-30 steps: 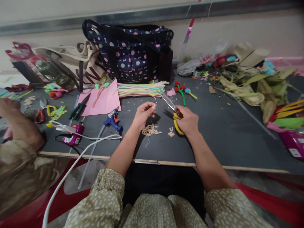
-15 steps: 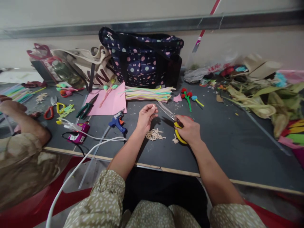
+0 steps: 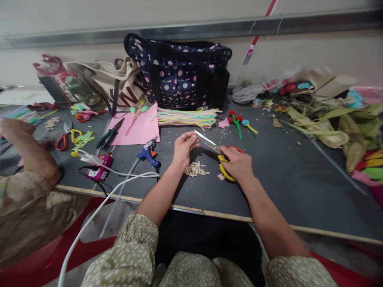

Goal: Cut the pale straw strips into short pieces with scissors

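Note:
My right hand point(image 3: 236, 161) is wrapped round the yellow and red handles of a pair of scissors point(image 3: 207, 140). The blades point up and left, their tips at the fingers of my left hand point(image 3: 184, 147). Thumb and fingertips of that left hand are pinched together; what lies between them is too small to make out. Below the hands, a small heap of short pale slivers point(image 3: 196, 169) rests on the dark table point(image 3: 287, 179). A few more pale pieces point(image 3: 221, 176) lie under the scissors handles.
Left of my hands lie a blue glue gun point(image 3: 149, 153), green-handled pliers point(image 3: 110, 133) and pink paper point(image 3: 134, 135). Behind are pipe cleaners point(image 3: 188, 118) and a dotted bag point(image 3: 182, 75). Dry husks point(image 3: 332, 115) lie right. A co-worker's arm point(image 3: 36, 155) is at far left.
The scissors' blades have closed together, and their tips now sit against my left fingertips. My hands have barely shifted. The co-worker's hand at far left has moved.

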`<move>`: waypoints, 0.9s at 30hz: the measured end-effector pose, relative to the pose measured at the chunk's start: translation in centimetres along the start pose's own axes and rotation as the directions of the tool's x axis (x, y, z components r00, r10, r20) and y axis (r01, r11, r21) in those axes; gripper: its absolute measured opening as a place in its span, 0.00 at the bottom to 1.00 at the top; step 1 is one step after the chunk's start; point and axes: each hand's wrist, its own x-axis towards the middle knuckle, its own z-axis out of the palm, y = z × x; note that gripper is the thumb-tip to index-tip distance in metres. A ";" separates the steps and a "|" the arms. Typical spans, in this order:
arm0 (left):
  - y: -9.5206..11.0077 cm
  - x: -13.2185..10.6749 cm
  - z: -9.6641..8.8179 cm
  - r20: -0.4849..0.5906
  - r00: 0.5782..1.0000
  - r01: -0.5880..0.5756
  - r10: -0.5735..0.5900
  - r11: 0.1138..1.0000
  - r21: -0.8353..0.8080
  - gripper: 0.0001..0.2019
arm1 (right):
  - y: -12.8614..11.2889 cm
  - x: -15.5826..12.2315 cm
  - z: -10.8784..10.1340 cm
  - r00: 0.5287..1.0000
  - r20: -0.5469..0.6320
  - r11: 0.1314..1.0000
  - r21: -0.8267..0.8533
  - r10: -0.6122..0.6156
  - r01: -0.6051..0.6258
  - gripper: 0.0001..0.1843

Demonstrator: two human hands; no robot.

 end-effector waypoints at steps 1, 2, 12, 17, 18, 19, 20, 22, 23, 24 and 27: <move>0.0 0.0 0.0 -0.006 1.000 0.003 -0.003 1.000 0.005 0.16 | 0.0 0.0 0.0 1.000 0.003 1.000 -0.001 0.001 -0.001 0.15; 0.1 0.0 0.1 -0.011 1.000 0.005 -0.005 1.000 0.008 0.16 | 0.0 0.0 0.0 1.000 0.007 1.000 -0.001 0.004 -0.004 0.15; 0.2 -0.1 0.2 -0.042 0.999 0.024 -0.024 1.000 -0.003 0.15 | -0.1 0.0 -0.1 1.000 0.020 1.000 -0.023 -0.010 0.011 0.14; 0.1 0.0 0.1 -0.046 0.999 0.024 -0.025 1.000 -0.015 0.16 | -0.1 -0.1 -0.1 1.000 0.010 0.999 -0.040 -0.023 0.023 0.15; 0.0 0.1 0.0 -0.048 0.999 0.024 -0.025 1.000 -0.017 0.16 | -0.1 -0.1 -0.1 1.000 0.011 0.999 -0.041 -0.024 0.024 0.14; 0.0 0.1 0.0 -0.049 0.999 0.023 -0.024 1.000 -0.017 0.17 | -0.1 0.0 -0.1 1.000 0.012 0.999 -0.040 -0.024 0.025 0.14; 0.0 0.1 -0.1 -0.050 0.998 0.023 -0.024 1.000 -0.015 0.16 | -0.2 0.0 -0.2 1.000 0.014 0.999 -0.040 -0.025 0.025 0.14; 0.0 0.1 -0.1 -0.049 0.999 0.020 -0.020 1.000 -0.011 0.16 | -0.2 0.0 -0.3 1.000 0.015 0.999 -0.042 -0.026 0.026 0.13; 0.0 0.1 -0.1 -0.048 0.999 0.018 -0.018 1.000 -0.010 0.16 | -0.2 0.0 -0.3 1.000 0.017 0.999 -0.043 -0.027 0.027 0.13; -0.1 0.1 -0.1 -0.045 0.999 0.016 -0.016 1.000 -0.010 0.16 | -0.3 0.0 -0.4 0.999 0.020 0.999 -0.042 -0.027 0.028 0.13; -0.1 0.1 -0.1 -0.045 0.999 0.015 -0.015 1.000 -0.010 0.16 | -0.4 0.0 -0.4 0.999 0.038 0.999 -0.035 -0.014 0.015 0.12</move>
